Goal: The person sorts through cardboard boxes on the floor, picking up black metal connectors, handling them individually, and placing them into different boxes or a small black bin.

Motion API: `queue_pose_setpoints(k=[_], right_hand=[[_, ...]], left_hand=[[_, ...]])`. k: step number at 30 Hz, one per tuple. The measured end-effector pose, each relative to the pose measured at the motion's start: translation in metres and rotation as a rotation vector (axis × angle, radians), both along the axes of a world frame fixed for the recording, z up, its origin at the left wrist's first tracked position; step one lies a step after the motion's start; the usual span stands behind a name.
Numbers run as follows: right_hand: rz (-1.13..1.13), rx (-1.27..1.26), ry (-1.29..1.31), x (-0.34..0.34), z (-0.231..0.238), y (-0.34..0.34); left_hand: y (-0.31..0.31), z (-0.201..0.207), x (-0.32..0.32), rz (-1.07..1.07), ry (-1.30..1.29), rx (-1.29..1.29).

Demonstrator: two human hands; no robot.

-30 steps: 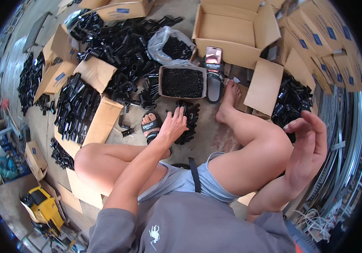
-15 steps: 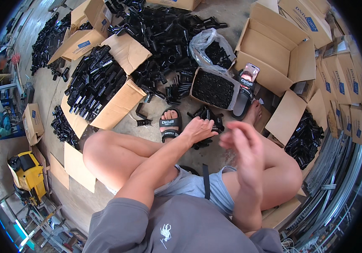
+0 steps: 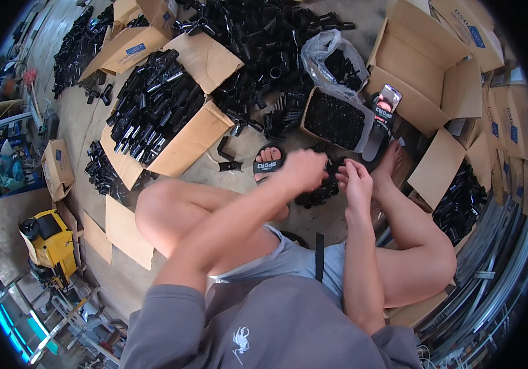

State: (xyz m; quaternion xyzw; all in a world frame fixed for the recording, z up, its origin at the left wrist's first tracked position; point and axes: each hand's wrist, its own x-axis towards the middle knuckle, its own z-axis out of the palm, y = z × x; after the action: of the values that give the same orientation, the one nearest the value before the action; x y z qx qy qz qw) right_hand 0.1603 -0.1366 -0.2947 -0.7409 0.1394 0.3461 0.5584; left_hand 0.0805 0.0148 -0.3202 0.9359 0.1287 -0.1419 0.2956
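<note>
Both hands are raised close together between my bent legs, above a small heap of black plastic parts [image 3: 319, 195] on the floor. My left hand [image 3: 306, 170] is closed, its fingers curled and slightly blurred. A short gap away, my right hand [image 3: 357, 184] is closed too, thumb and fingertips pinched and pointing toward the left hand. Whatever either holds is hidden or too small to name. Just beyond them, a box of small black pieces [image 3: 336, 122] touches a clear plastic bag [image 3: 332, 52] holding more black pieces.
To the left, a cardboard box [image 3: 184, 138] is heaped with black tubular parts [image 3: 153, 101]. A large pile of similar parts [image 3: 258, 55] covers the far floor. A phone [image 3: 388, 98] rests by my right sandal [image 3: 376, 135]. An open carton [image 3: 424, 67] and metal rails [image 3: 492, 264] lie right.
My right hand has lowered and moved in toward the left hand, its fingers now pinched. My left hand has lifted slightly. The whole view has shifted a little.
</note>
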Motion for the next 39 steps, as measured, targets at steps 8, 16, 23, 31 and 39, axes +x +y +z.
queue_pose_setpoints(k=[8, 16, 23, 31, 39], right_hand=[[0.924, -0.181, -0.656, -0.090, -0.099, 0.091], [1.199, -0.262, -0.766, -0.148, -0.174, 0.158], [0.596, 0.084, -0.393, -0.090, -0.114, 0.128], [0.059, 0.456, -0.098, 0.075, -0.021, 0.107], [-0.019, 0.431, -0.497, 0.108, -0.038, 0.097]], left_hand=[[0.160, 0.220, -0.057, 0.642, -0.320, -0.636], [0.158, 0.261, -0.162, 1.030, -0.473, -0.822], [0.171, 0.154, -0.082, 1.026, -0.262, -0.997], [0.176, 0.039, 0.053, 0.830, -0.018, -1.228], [0.146, -0.009, 0.123, 0.815, 0.010, -1.719]])
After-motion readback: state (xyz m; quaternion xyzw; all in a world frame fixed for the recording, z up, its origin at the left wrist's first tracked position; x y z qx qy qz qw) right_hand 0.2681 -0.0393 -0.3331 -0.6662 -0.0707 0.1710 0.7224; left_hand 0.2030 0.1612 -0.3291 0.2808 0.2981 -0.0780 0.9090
